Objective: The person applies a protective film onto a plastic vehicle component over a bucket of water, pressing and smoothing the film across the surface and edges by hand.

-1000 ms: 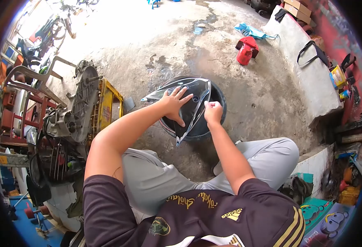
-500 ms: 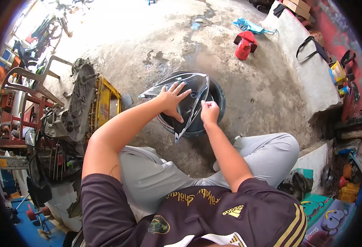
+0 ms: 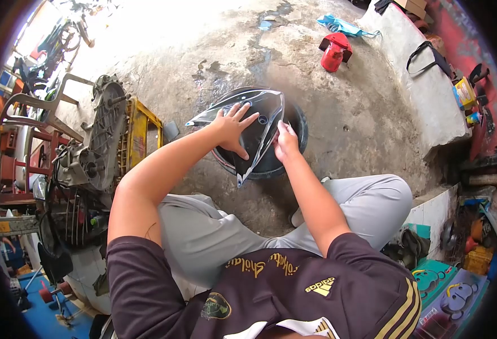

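A glossy black triangular panel [image 3: 252, 142], with pale shiny edges and the look of a motorcycle body part, lies across the top of a dark round tub [image 3: 300, 127]. My left hand [image 3: 230, 129] rests flat on the panel's upper left face, its fingers spread. At the panel's right edge my right hand [image 3: 286, 144] is closed in a pinch, thumb and fingertips close to the rim. Something thin may show at those fingertips, but it is too small to name. The tub's inside is mostly hidden beneath the panel.
On the left stand a yellow crate [image 3: 141, 133], a grey engine casing [image 3: 106, 135] and a chair frame [image 3: 62, 113]. A red container [image 3: 333, 55] and a blue cloth-like item [image 3: 344, 25] lie on the concrete floor ahead. A low white wall [image 3: 412, 85] runs along the right.
My right hand has turned, and its fingers now point up along the panel's edge. My left hand stays spread on the panel. The whole view has shifted slightly.
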A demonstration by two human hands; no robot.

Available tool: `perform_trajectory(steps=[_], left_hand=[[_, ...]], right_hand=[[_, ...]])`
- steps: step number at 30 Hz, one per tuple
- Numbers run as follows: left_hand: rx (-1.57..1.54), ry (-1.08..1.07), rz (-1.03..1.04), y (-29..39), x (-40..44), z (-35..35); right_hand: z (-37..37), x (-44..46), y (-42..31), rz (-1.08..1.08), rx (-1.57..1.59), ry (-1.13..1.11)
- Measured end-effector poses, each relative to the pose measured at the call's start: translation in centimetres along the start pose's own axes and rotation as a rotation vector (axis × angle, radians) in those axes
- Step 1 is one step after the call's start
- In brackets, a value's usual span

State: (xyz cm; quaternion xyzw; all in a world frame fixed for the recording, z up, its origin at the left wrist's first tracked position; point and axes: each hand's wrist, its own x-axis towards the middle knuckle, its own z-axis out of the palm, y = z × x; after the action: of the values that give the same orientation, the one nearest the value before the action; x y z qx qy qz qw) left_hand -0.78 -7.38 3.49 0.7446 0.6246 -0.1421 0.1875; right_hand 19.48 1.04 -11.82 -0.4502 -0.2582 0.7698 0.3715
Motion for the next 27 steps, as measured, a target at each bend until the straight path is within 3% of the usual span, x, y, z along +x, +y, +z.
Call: perform_trajectory(steps=[4, 10, 13, 27], left_hand=[[-0.001, 0.018, 0.014, -0.1, -0.2, 0.0], [0.015, 0.003, 0.003, 0.3, -0.3, -0.1], [0.015, 0.006, 0.007, -0.1, -0.1, 0.0], [0.018, -0.009, -0.005, 0.0, -0.1, 0.0]], right_hand=[[2.6, -4.4, 0.0, 0.136, 0.197, 0.122], [0.5, -0.5, -0.1, 0.050, 0.156, 0.042], [1.4, -2.8, 1.4, 0.088, 0.096, 0.161], [2.1, -2.5, 0.6, 0.118, 0.109, 0.207]])
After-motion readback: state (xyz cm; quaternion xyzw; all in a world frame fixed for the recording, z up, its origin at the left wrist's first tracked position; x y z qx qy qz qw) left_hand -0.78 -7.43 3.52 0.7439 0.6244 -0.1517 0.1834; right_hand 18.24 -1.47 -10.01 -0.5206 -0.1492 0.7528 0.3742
